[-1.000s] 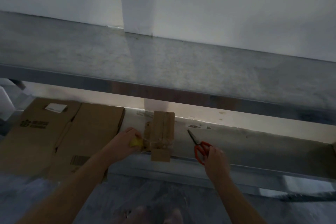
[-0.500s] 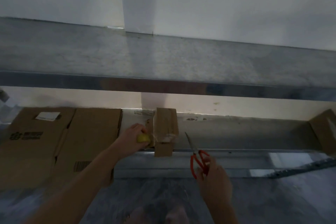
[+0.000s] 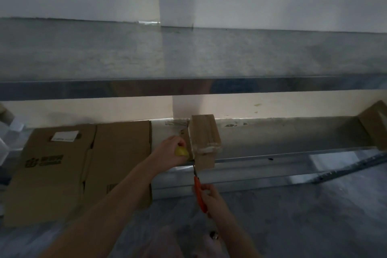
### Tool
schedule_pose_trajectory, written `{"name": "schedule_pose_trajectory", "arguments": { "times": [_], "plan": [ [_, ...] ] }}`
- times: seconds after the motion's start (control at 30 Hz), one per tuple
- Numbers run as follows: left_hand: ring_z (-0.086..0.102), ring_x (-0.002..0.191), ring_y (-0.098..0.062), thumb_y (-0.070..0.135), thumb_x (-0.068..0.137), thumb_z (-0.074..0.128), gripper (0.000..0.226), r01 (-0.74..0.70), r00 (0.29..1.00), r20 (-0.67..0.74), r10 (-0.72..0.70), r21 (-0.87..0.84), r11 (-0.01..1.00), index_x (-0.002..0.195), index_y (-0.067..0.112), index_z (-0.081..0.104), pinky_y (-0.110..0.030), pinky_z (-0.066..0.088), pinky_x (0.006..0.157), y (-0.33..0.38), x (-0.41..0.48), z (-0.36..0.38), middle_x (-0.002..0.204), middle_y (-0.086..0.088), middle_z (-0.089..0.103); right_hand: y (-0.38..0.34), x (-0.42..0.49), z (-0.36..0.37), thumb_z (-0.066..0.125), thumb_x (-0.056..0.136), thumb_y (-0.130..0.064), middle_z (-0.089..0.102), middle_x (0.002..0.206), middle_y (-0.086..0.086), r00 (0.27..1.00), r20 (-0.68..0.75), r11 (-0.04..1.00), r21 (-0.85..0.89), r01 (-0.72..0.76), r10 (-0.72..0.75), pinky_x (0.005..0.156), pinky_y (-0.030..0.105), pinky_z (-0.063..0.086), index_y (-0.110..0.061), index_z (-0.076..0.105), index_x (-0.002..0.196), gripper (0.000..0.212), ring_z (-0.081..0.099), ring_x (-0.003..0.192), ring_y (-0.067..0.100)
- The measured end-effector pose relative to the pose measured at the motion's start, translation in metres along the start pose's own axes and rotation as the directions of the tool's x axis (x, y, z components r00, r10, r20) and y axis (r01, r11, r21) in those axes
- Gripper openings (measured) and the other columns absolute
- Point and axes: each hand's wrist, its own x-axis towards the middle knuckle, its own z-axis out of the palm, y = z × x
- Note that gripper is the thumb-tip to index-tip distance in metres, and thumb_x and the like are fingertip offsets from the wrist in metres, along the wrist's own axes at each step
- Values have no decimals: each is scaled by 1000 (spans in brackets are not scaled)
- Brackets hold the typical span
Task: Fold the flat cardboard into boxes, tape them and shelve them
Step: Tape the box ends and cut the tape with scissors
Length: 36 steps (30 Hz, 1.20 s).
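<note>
Presently: small folded box sits on the lower shelf, near end overhanging the front rail, with clear tape showing across its near face. Left hand is curled round a yellow tape roll, held against the box's left side; judged to keep the strip taut. Right hand is clamped on the orange-handled scissors, blades pointing up at the box's lower left corner (blades parted or not: too small to tell). The overhang probably lets the scissors reach the strip from below. Step in hand: cutting the tape. Flat cardboard waits unfolded to the left; another box sits far right.
</note>
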Motion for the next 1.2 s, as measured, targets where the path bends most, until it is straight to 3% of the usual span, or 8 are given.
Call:
{"name": "schedule_pose_trajectory", "arguments": {
  "times": [0.1,0.43,0.7,0.77,0.87,1.03,1.13,1.2],
  "plan": [
    [51,91,-8,26,78,74,29,-8,1000,8,8,13,1000,100,27,55,-16,38,69,-3,1,-2,103,8,53,-3,5,8,65,92,-36,58,76,-4,1000,-17,999,-36,-21,20,42,9,34,-24,57,102,18,52,63,5],
    [51,91,-6,29,78,74,30,-31,999,38,31,1,1000,100,29,54,-17,40,69,-8,6,-5,104,10,52,-1,19,15,63,92,-21,58,71,-4,996,-72,999,11,47,-46,56,21,39,-20,65,94,3,53,65,11],
    [50,91,-7,25,79,73,28,-44,998,41,43,17,999,100,27,54,-15,39,68,-9,9,-8,104,8,52,5,31,16,61,88,-11,61,70,-1,984,-147,995,-7,104,-104,52,20,38,-20,63,83,11,52,58,10],
    [50,93,-9,25,80,72,27,-48,998,36,47,18,999,101,25,54,-16,39,70,-9,10,-9,106,7,52,8,32,17,64,89,-25,63,75,-1,984,-154,995,-57,79,-87,58,23,41,-23,62,85,5,56,65,12],
    [50,94,-10,24,81,72,27,-50,998,30,49,23,999,101,25,54,-18,38,70,-9,10,-10,107,6,52,14,34,14,69,82,-53,67,76,-7,982,-160,985,-153,74,-99,64,25,48,-24,56,91,33,65,70,11],
    [50,91,-10,26,81,73,28,-60,998,34,59,32,998,100,27,52,-18,37,68,-10,11,-10,105,8,51,29,30,-11,69,82,-53,68,110,-4,929,-189,837,-516,181,-317,92,30,46,-26,57,114,44,61,110,20],
    [50,90,-8,27,81,73,29,-48,998,30,47,25,999,100,29,52,-13,35,66,-13,10,-9,103,9,50,35,19,-38,67,77,-62,64,110,-11,879,-294,786,-603,135,-377,91,33,48,-36,60,112,45,57,111,16],
    [51,91,-9,26,80,74,29,-44,999,20,44,20,999,99,28,52,-12,35,67,-14,10,-7,102,9,50,36,18,-58,69,76,-60,66,107,-6,833,-353,759,-640,116,-425,89,36,49,-33,62,110,44,59,109,21]
  ]
}}
